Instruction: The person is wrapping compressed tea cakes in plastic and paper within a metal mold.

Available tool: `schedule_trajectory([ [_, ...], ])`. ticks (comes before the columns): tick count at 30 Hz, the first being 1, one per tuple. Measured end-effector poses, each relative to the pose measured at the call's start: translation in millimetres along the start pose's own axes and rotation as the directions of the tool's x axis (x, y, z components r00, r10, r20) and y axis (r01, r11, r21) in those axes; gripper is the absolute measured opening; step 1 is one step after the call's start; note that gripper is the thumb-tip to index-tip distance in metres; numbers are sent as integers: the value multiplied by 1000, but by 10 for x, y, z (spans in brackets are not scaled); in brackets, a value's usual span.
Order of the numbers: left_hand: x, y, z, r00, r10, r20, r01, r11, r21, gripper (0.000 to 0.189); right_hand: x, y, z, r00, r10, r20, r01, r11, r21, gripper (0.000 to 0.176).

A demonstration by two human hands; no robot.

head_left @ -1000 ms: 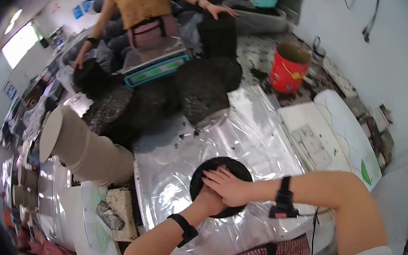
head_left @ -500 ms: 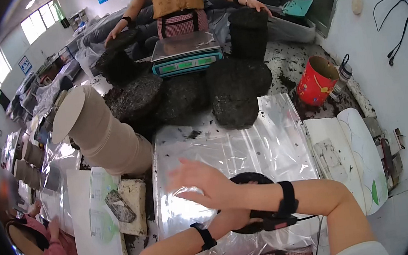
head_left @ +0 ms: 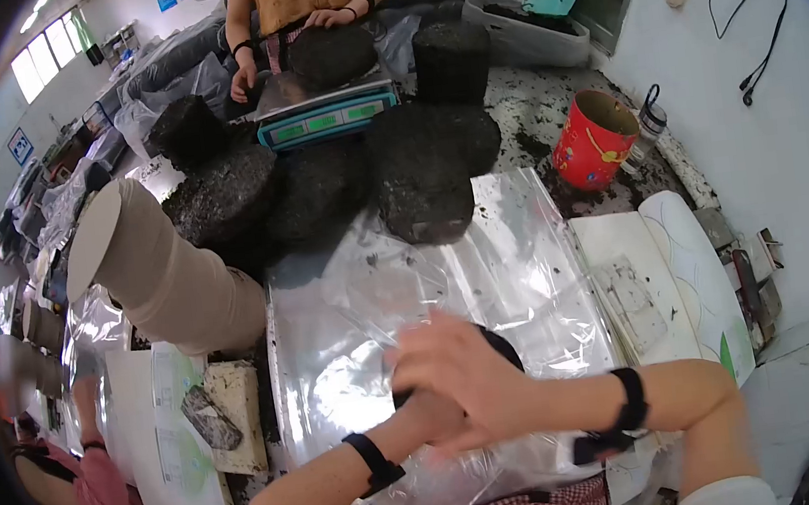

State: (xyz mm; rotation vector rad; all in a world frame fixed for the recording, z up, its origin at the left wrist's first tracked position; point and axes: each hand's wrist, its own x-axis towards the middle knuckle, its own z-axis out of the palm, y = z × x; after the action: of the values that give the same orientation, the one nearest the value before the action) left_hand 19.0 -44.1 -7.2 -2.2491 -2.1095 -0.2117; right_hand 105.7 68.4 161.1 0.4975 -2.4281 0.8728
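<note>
A dark round disc [head_left: 505,341] lies on the clear plastic sheet in front of me, partly covered by my hands. My left hand [head_left: 431,415] is over its near left side, with its fingers hidden under the other hand. Across it passes my right hand [head_left: 459,361], blurred by motion, with its fingers stretched out and nothing visible in them. The shiny plastic sheet [head_left: 336,350] spreads under both hands.
Dark cakes [head_left: 223,195] are piled beyond the sheet, near a scale [head_left: 328,120] where another person's hand [head_left: 330,18] rests on a dark disc. At left stand a leaning stack of grey discs [head_left: 163,280] and a pale block [head_left: 235,411]. A red bucket [head_left: 595,146] stands at right.
My right hand has moved right and down, from beyond the left hand to over it. The person opposite now has a dark disc on the scale. My view has shifted slightly.
</note>
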Motion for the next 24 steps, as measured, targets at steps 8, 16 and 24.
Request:
schedule_trajectory([
  [8,37,237,-156,940,-64,336,113,985,-127,110,-1142,-736,-22,978,-129,166,114,989,96,17],
  [16,43,236,-72,984,2,179,32,982,-185,100,132,98,495,917,169,361,-98,974,-206,30],
  [24,85,138,266,999,27,21,-18,940,-340,83,-119,-25,493,915,372,-159,-345,922,175,24],
])
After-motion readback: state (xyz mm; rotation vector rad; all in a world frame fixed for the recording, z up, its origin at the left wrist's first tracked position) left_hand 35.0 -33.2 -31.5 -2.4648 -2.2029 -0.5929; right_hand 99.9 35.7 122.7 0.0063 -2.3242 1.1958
